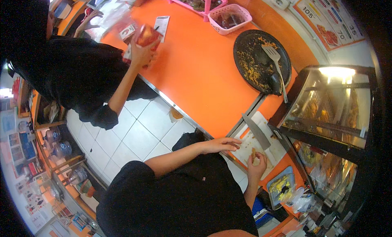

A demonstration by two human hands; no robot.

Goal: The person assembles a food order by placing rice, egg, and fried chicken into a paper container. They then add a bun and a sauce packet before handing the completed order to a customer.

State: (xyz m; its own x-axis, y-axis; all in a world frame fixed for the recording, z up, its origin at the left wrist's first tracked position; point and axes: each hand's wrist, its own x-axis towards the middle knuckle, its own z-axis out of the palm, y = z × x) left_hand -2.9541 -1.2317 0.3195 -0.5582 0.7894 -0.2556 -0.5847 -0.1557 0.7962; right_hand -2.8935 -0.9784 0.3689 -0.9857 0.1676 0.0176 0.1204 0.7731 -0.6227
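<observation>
My left hand [222, 145] is held out flat at the counter's edge, fingers stretched and nothing in them, beside a white cutting board [274, 155]. Over that board my right hand [257, 165] pinches a small light-brown piece of food [253, 154]; its exact kind is unclear. A broad-bladed knife [257, 133] lies across the board just beyond my hands, with crumbs scattered around it. Farther off, a round black pan [245, 65] with yellow-brown crumbs stands on the orange counter [196, 69], and a slotted metal spatula [274, 57] rests in it, its handle over the rim.
A glass display case [326, 102] stands close on the right. Near my right arm is a tray of yellow food [281, 188]. Across the counter, a co-worker's hand [143, 53] holds a red package [146, 36]. A pink basket [230, 19] sits at the back.
</observation>
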